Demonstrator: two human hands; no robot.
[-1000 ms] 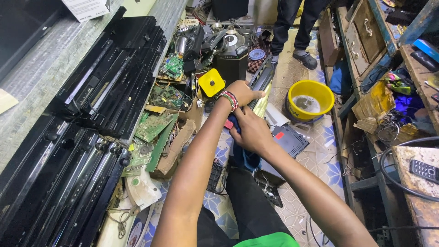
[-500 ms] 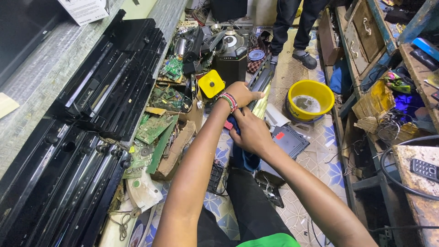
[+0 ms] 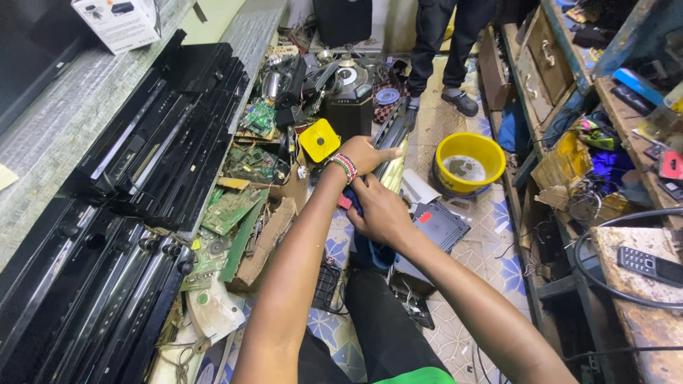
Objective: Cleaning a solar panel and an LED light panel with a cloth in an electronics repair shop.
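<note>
the left hand (image 3: pixel 363 155) now sits a little higher and further out than half a second ago, its fingers stretched toward the long black player strip (image 3: pixel 390 139) that runs up the floor past the yellow bowl (image 3: pixel 469 162). its grip looks loosely curled round something small at the palm, though what it holds is hidden, so i cannot tell whether it is truly clenched. a beaded wristband (image 3: pixel 345 168) circles that wrist. the right hand (image 3: pixel 384 212) has stayed just beneath, its grip clenched on a small red-and-blue thing (image 3: pixel 347 202), most likely a tool handle, pressed close against the left wrist. both hands remain touching, over the grey flat device (image 3: pixel 437 226) lying on the tiled floor. the shift is slight, which suggests the work between the hands is a small steady adjustment and not a move to a new part. to the left lie green circuit boards (image 3: pixel 231 210), a yellow square piece (image 3: pixel 319 139) and stacked black players (image 3: pixel 142 185). another person's shoe (image 3: pixel 462 103) shows at the top.
</note>
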